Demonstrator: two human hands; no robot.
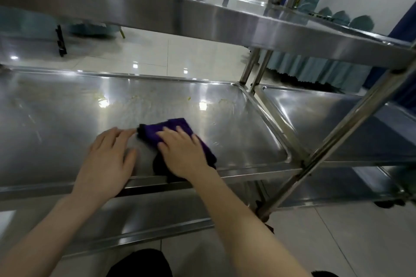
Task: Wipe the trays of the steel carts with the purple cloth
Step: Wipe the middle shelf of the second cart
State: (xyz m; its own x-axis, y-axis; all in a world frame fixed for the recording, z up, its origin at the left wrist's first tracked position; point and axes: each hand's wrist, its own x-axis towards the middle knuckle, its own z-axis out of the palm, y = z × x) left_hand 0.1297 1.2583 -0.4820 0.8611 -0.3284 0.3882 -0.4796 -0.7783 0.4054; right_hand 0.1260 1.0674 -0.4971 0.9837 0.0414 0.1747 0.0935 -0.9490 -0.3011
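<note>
A folded purple cloth (171, 129) lies on the middle tray (67, 114) of the steel cart in front of me. My right hand (182, 153) presses flat on the cloth with straight fingers, near the tray's front rim. Just left of the cloth, my left hand (108, 159) rests flat on the bare steel, its fingertips touching the cloth's dark edge. Yellowish smears and crumbs mark the tray's far half (189, 98). The cart's top tray (157, 13) hangs above the hands. A second cart's middle tray (337, 126) adjoins on the right.
Steel uprights (254, 69) stand between the two carts, and a slanted post (337, 141) crosses at the right. A lower tray (135, 220) sits beneath my forearms. Glossy floor tiles (157, 56) lie beyond. Blue-green draped fabric (315, 67) hangs at the back right.
</note>
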